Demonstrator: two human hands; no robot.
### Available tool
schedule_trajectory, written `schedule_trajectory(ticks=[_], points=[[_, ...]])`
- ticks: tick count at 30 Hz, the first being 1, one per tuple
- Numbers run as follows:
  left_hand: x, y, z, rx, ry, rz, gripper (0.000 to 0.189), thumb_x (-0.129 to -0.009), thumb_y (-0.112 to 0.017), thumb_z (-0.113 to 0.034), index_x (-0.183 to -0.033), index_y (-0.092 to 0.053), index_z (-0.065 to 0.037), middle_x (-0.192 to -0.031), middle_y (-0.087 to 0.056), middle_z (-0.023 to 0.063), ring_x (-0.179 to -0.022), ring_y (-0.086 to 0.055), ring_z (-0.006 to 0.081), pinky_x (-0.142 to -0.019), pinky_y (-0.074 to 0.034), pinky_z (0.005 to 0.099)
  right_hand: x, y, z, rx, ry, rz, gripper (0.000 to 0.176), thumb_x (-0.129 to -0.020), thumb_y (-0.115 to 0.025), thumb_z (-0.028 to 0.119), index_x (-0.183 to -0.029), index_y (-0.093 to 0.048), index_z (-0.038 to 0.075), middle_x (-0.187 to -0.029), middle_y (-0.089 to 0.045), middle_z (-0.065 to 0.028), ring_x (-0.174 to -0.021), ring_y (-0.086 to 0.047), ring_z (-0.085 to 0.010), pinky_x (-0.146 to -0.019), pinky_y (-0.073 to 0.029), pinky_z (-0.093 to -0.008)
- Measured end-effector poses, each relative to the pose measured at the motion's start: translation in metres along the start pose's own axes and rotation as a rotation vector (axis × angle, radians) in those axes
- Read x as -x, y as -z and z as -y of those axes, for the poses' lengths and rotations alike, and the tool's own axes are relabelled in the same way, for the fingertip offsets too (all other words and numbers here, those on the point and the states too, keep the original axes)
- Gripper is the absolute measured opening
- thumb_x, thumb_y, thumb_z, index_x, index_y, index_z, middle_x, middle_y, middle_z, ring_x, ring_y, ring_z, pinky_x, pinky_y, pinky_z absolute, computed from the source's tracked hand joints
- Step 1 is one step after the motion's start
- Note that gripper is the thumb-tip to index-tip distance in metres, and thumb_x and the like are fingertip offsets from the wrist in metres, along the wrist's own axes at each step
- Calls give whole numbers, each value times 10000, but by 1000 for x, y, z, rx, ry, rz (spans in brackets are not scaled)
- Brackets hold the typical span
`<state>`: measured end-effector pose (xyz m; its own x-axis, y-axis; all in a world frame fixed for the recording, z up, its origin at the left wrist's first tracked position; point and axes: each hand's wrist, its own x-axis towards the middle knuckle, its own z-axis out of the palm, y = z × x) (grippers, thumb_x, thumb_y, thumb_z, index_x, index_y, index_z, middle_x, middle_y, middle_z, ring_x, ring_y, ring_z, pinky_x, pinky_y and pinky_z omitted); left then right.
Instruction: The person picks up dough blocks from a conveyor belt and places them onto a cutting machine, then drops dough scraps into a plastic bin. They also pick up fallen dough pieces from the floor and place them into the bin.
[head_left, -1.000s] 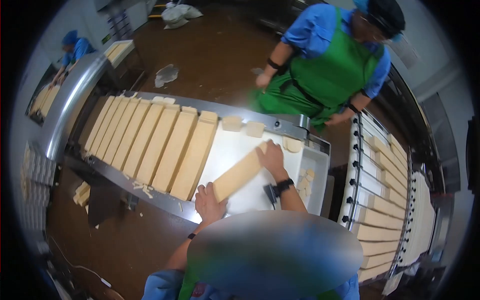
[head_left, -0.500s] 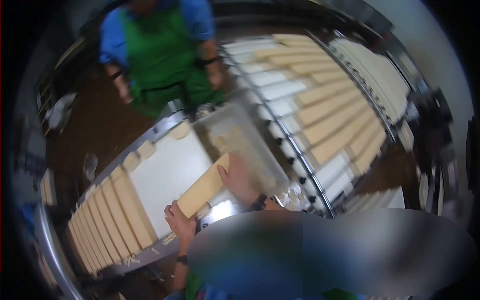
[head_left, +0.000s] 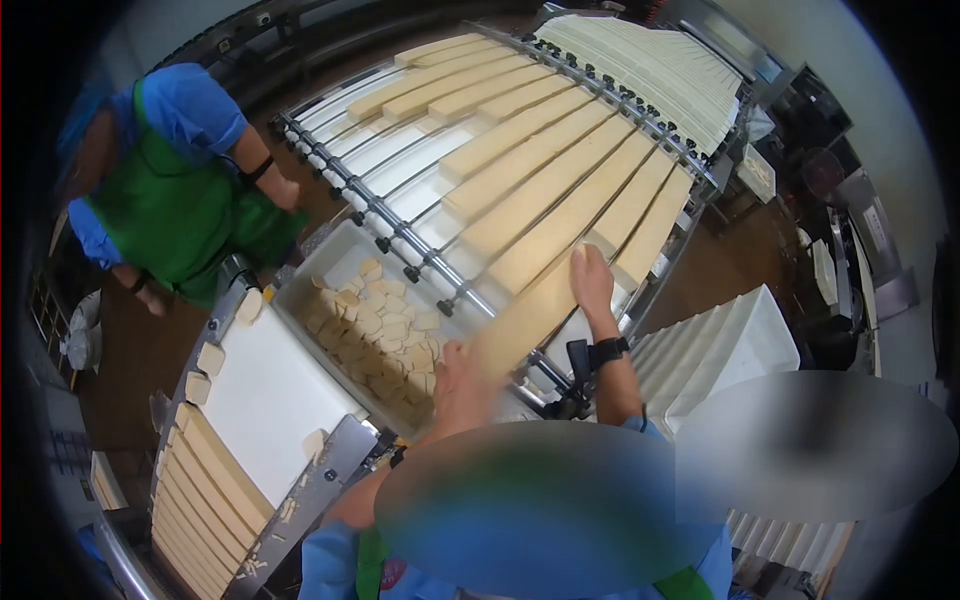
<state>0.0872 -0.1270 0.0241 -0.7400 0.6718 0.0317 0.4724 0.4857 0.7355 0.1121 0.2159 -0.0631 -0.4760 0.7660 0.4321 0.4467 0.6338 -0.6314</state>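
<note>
A long pale beige block (head_left: pixel 535 318) is held slantwise between my two hands, over the near rail of the wide rack. My left hand (head_left: pixel 465 392), blurred, is at its lower end. My right hand (head_left: pixel 591 278) is closed on its upper end. Beyond it, several similar long blocks (head_left: pixel 560 185) lie side by side on the rack's white slats. To the left, more beige blocks (head_left: pixel 205 480) are lined up on a white belt (head_left: pixel 275 385), with small end pieces along its edges.
A grey bin (head_left: pixel 300 290) of beige offcuts (head_left: pixel 375 330) sits between belt and rack. A person (head_left: pixel 170 190) in a green apron stands at the left. White ridged trays (head_left: pixel 715 350) are at the right, and a metal rail (head_left: pixel 400 235) edges the rack.
The view has swung right towards the rack. My hands have carried the block from beside the belt to the rack's near edge. The other person now appears farther left.
</note>
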Motion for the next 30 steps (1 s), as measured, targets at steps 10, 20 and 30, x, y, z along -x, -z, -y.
schedule_trajectory(ticks=[10, 20, 30], points=[[-74, -75, -16, 156, -40, 75, 560, -1009, -620, -231, -1524, -448, -94, -1289, -524, 199, -1038, -670, 373, -913, -525, 511, -19, 15, -6, 634, 101, 287, 578, -929, -718, 415, -1300, -652, -23, -1349, -608, -239, -1339, -504, -396, -1177, -307, -570], [-66, -72, -11, 177, -121, 82, 603, -964, -508, -21, -1554, -416, -100, -1422, -434, 220, -1051, -653, 408, -950, -517, 525, 105, 50, 50, -129, 439, 507, 628, -939, -723, 301, -1462, -551, -2, -1522, -482, -268, -1469, -384, -481, -1230, -197, -691], [-39, -73, 86, 278, 31, -352, 674, -844, -489, 61, -1506, -447, -61, -1436, -422, 230, -1328, -488, 417, -1162, -383, 421, 107, 29, 41, 52, 843, 254, 263, -854, -704, 172, -1102, -771, 230, -1321, -674, -113, -1311, -600, -303, -1190, -242, -711]])
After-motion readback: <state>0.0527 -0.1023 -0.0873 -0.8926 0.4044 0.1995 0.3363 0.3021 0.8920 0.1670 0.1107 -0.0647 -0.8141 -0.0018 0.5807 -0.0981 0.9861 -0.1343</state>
